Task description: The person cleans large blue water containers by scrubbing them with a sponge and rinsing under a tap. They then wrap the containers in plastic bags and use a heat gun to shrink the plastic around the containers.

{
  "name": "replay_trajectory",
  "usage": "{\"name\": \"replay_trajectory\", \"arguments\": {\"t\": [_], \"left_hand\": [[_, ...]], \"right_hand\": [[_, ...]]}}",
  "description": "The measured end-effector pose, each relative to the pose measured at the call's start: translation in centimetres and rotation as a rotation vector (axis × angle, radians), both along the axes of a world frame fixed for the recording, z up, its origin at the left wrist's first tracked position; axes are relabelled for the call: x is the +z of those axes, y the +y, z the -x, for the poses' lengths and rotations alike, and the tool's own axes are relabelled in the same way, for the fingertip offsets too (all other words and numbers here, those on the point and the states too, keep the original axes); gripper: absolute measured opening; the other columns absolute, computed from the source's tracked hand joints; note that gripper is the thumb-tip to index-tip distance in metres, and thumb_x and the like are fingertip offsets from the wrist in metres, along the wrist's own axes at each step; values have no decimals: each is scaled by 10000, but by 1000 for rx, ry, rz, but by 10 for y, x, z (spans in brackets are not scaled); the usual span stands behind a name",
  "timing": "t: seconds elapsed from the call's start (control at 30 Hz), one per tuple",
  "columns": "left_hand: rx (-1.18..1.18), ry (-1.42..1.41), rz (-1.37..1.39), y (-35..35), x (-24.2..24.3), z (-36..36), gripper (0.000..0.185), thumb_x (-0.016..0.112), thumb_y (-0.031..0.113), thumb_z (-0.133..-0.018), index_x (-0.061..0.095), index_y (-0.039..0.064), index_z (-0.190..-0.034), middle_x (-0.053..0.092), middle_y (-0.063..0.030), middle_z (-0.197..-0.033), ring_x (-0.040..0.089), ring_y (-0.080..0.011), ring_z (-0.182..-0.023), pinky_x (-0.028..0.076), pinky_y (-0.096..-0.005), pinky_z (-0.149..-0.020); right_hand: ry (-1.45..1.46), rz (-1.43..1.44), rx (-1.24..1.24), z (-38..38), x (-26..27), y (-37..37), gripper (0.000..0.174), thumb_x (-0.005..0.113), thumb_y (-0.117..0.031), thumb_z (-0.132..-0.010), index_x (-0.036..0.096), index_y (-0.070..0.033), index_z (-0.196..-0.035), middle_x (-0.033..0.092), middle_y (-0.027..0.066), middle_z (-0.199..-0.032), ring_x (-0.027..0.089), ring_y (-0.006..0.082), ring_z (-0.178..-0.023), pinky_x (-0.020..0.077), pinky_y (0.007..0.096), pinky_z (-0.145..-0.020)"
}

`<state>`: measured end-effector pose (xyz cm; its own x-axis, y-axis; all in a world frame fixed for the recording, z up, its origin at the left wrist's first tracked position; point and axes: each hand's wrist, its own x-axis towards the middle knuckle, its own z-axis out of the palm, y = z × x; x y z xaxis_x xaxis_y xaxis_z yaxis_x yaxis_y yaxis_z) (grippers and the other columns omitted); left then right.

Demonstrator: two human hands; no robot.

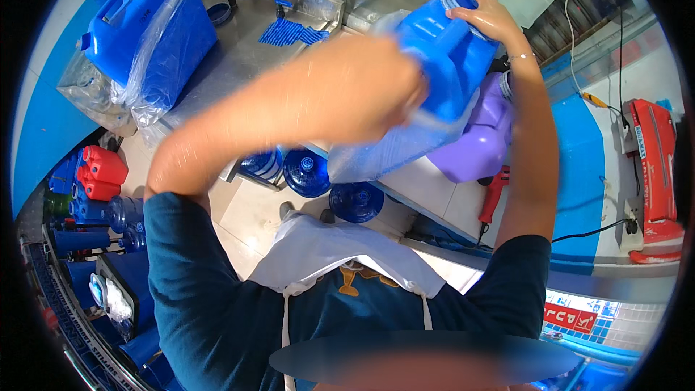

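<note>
My right hand [480, 13] grips the neck end of a blue plastic jug [450, 60], fingers and thumb around its rim. Clear plastic film [391, 152] covers the jug's lower part. Motion blurs my left hand [388, 87], which is curled against the near side of the jug; whether it holds anything is hidden. A purple plastic jug [475, 146] stands just right of the blue one, partly behind it. Near it lies a red heat gun [495, 195] on the tiled counter [434, 184]. At upper left, another blue jug [157, 32] sits partly in clear plastic.
A steel sink counter [244, 38] with taps and a striped blue cloth [293, 31] lies ahead. Round blue water bottles [307, 172] stand below the counter edge. Red containers [103, 171] and more bottles are at left. A red appliance [654, 168] and cords are on the right.
</note>
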<state>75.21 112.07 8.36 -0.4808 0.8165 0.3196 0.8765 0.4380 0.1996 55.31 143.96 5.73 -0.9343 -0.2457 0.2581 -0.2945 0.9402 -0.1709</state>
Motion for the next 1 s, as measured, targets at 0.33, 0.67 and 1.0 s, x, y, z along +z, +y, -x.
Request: {"name": "replay_trajectory", "arguments": {"t": [0.33, 0.67, 1.0], "left_hand": [[-364, -484, -761, 80, 126, 162, 306, 577, 219, -876, 655, -25, -1043, 678, -192, -982, 653, -243, -871, 514, -374, -808], [794, 141, 521, 84, -59, 279, 473, 614, 296, -826, 625, 159, -1279, 422, -137, -1455, 497, -369, -1248, 352, -595, -1031], [-117, 594, 446, 81, 88, 367, 248, 624, 225, -763, 743, 80, -925, 690, -211, -981, 676, -325, -886, 514, -439, -780]], "right_hand": [[541, 21, 145, -47, -39, 46, 522, 650, -300, -823, 563, -121, -1306, 557, 155, -1326, 534, 320, -1207, 449, 394, -988], [-429, -252, -111, -98, -112, 111, 519, 716, -356, -769, 631, -51, -1181, 665, 188, -1104, 585, 365, -1087, 459, 470, -901], [609, -298, -640, -84, 26, 125, 791, 743, -76, -659, 487, -234, -1390, 608, 206, -1152, 516, 437, -1031, 418, 433, -955]]}}
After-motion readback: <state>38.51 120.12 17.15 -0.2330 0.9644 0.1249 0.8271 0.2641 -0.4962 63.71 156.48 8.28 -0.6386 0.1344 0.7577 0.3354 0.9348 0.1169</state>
